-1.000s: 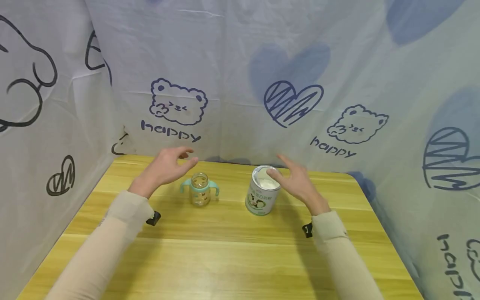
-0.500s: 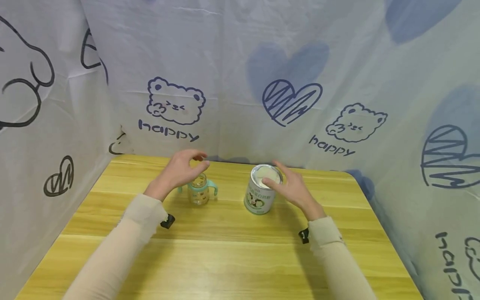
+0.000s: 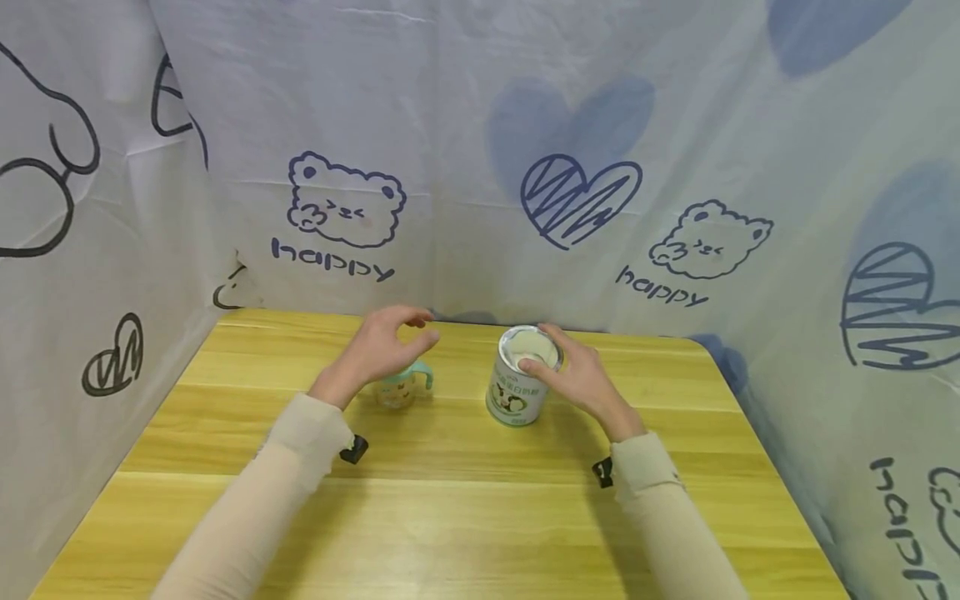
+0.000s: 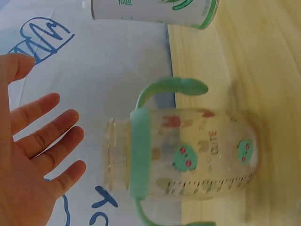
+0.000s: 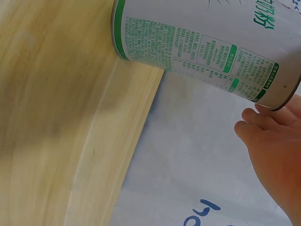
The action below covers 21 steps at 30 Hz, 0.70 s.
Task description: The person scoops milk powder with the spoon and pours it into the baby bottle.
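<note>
A clear baby bottle (image 3: 396, 393) with a mint-green collar and two handles stands upright and uncapped on the table. My left hand (image 3: 381, 346) hovers over its open mouth, fingers loosely spread and holding nothing; it hides the bottle's neck in the head view. The left wrist view shows the bottle (image 4: 197, 155) printed with small faces and a measuring scale. Right of it stands a lidless white milk powder tin (image 3: 513, 396) with a cow picture. My right hand (image 3: 581, 379) is at the tin's rim, thumb over the opening and fingers at the back edge.
Both things stand near the back of a wood-grain table (image 3: 450, 517). Close behind it hangs a pale curtain (image 3: 465, 242) with hearts and bear drawings, and more cloth runs along both sides. Each wrist carries a small black camera.
My left hand has moved right, from beside the bottle to over its mouth. My right hand has shifted slightly left and closer to the tin's rim. Bottle and tin have stayed on the table.
</note>
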Each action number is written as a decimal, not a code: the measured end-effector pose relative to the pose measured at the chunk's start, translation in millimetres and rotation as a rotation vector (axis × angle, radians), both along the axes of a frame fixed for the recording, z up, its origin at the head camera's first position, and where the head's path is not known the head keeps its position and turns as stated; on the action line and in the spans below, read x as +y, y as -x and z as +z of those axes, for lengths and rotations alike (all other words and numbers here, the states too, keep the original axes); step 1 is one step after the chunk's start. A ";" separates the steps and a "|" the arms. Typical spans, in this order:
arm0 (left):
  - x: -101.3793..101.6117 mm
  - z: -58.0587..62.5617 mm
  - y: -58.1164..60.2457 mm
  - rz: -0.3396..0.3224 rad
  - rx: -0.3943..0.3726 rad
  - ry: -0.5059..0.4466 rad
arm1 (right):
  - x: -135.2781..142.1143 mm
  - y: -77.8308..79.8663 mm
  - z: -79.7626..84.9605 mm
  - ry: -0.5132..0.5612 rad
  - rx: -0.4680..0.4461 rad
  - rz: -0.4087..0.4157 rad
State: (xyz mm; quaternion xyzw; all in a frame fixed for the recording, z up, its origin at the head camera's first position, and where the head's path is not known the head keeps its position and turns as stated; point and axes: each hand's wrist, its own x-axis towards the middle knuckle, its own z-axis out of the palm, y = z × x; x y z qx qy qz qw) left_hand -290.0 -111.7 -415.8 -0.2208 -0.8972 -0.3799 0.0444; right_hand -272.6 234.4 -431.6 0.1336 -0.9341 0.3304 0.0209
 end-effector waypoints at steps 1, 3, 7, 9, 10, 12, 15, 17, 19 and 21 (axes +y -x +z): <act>1.8 -1.3 -0.3 -0.002 0.000 0.001 | -0.3 -0.2 0.1 -0.001 -0.001 0.001; 5.4 -4.1 -0.6 -0.005 -0.002 0.000 | -0.7 -0.7 -0.1 -0.003 -0.002 -0.001; 13.3 -8.3 -1.0 -0.020 -0.002 -0.013 | -0.9 -1.4 -1.5 -0.006 0.004 -0.003; 17.5 -9.8 -0.9 -0.026 -0.001 -0.019 | -1.0 -1.3 -2.4 -0.005 0.008 -0.005; 19.6 -10.3 -1.0 -0.028 -0.001 -0.019 | -1.1 -1.3 -2.7 -0.003 0.010 -0.005; 23.9 -11.2 -0.9 -0.032 0.000 -0.019 | -1.5 -1.3 -3.4 0.004 0.013 -0.005; 30.0 -11.9 -1.4 -0.035 -0.001 -0.013 | -2.4 -1.7 -3.6 0.013 0.017 -0.001; 33.6 -12.0 -1.9 -0.037 0.001 -0.008 | -2.7 -1.7 -3.6 0.013 0.023 0.001; 36.8 -11.9 -2.3 -0.036 -0.002 -0.005 | -2.7 -1.8 -3.9 0.013 0.027 -0.001; 39.5 -12.0 -2.2 -0.036 -0.003 -0.002 | -2.6 -1.8 -4.4 0.014 0.029 -0.003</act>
